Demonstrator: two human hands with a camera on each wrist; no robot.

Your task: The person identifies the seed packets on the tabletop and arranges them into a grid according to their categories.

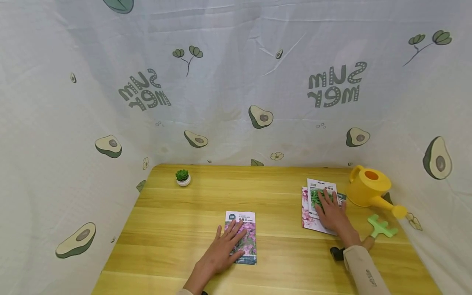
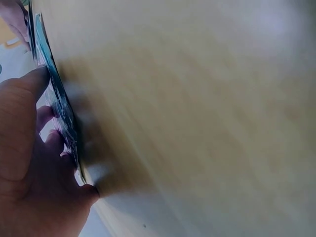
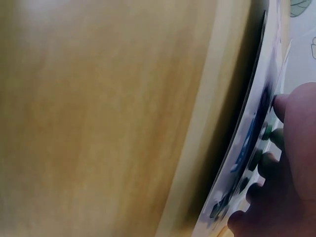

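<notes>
A flower seed packet (image 1: 250, 239) with pink blossoms lies flat near the middle of the wooden table. My left hand (image 1: 221, 250) rests on it with fingers spread; the left wrist view shows the thumb and fingertips against the packet (image 2: 61, 106). Farther right, a seed packet with green leaves (image 1: 312, 186) lies on top of a pink-flowered packet (image 1: 309, 223). The fingers of my right hand (image 1: 333, 213) lie extended over the leafy packet and hide part of both. In the right wrist view, that hand (image 3: 296, 163) touches the upper packet, fingertips down.
A yellow watering can (image 1: 363, 190) stands at the table's right back, its spout toward the right edge. In front of it lies a small green rake (image 1: 381, 226), its handle partly behind my right wrist. A potted succulent (image 1: 182, 177) stands back left. Printed cloth (image 1: 228, 135) surrounds the table.
</notes>
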